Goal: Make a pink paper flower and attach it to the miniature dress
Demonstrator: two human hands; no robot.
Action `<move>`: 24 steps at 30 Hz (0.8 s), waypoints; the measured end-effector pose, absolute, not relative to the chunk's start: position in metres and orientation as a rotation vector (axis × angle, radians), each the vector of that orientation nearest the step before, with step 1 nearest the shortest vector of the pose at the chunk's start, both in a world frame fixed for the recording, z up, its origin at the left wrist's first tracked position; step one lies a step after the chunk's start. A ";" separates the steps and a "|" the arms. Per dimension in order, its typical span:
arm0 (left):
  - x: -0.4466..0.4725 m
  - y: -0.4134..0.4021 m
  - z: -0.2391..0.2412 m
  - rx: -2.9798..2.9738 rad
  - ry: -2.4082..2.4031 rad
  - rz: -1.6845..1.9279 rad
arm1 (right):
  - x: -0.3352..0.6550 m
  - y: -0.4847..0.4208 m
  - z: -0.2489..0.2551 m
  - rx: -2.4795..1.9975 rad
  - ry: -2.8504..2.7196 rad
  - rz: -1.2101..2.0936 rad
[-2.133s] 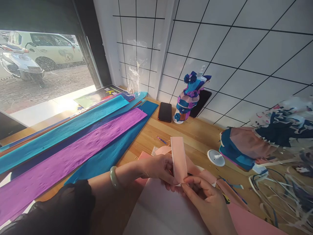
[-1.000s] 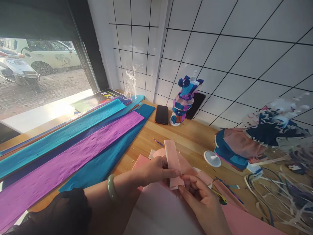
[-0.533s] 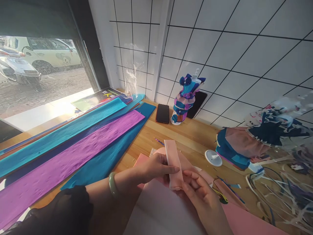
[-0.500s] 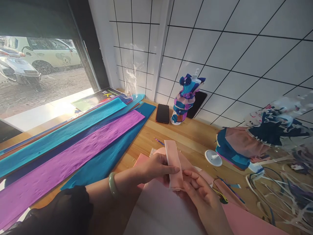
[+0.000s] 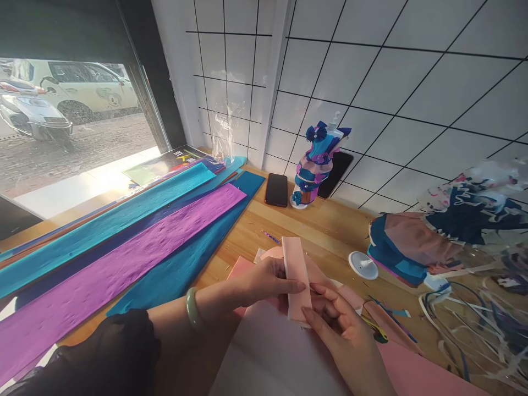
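Observation:
A folded strip of pink crepe paper [image 5: 295, 261] stands nearly upright between my hands, its far end pointing toward the wall. My left hand [image 5: 268, 283] pinches it from the left side, thumb lying across the front. At its lower right edge, my right hand [image 5: 342, 324] grips the near end between thumb and fingers. Beneath both hands spreads a large pale sheet [image 5: 264, 357], with more pink paper [image 5: 416, 368] to the right. Close by my right hand lies a yellow-and-black tool [image 5: 377, 331], partly hidden by that hand.
Long strips of purple paper [image 5: 165, 234] and turquoise paper [image 5: 136, 206] cover the left side. Against the tiled wall stand a phone [image 5: 276, 190] and a small doll-like form in a paper dress [image 5: 315, 165]. Another dressed form [image 5: 408, 236] lies at right beside tangled ribbons [image 5: 470, 330].
My right thumb has moved up onto the front of the pink strip's near end. The left hand keeps its hold, and the view has shifted slightly.

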State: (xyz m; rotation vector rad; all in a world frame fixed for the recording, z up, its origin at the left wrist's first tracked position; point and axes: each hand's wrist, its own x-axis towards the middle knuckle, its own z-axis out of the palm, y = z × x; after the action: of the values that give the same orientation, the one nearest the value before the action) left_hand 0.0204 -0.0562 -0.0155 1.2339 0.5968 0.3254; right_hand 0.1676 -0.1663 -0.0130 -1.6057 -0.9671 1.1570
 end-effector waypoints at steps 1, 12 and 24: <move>0.021 -0.056 -0.014 1.224 0.593 0.323 | 0.167 -0.166 -0.013 -1.606 -0.963 1.153; 0.022 -0.057 -0.014 1.159 0.615 0.344 | 0.157 -0.166 -0.009 -1.659 -0.916 0.996; 0.025 -0.057 -0.017 1.127 0.614 0.372 | 0.169 -0.167 -0.017 -1.648 -1.008 1.065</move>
State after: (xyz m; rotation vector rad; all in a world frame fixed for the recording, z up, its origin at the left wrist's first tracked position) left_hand 0.0246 -0.0572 -0.0170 1.1274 0.6138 0.3721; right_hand 0.1691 -0.1673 -0.0171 -1.6477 -1.0083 1.0655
